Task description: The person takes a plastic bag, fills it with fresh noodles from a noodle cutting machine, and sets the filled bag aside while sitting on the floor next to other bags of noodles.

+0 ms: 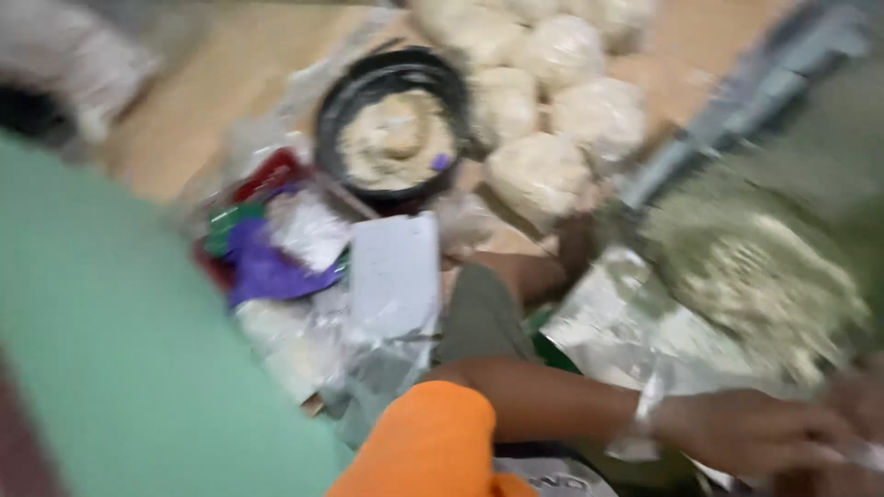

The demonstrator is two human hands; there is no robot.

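Observation:
The whole view is blurred by motion. My left hand (755,428), on an arm with an orange sleeve and a pale wristband, reaches to the lower right. Its fingers are closed at the lower edge of a large clear plastic bag (737,276) holding pale crumbly food. Only a small part of my right hand (856,400) shows at the right edge, next to the same bag, and its grip is too blurred to read. A black round pan (396,138) of pale mash stands beyond, at upper centre.
Several tied clear bags of white dough-like lumps (539,170) lie behind the pan on a wooden floor (212,83). Purple, red and green wrappers (262,267) and a white flat packet (394,271) lie in the middle. A green cloth (110,368) fills the left.

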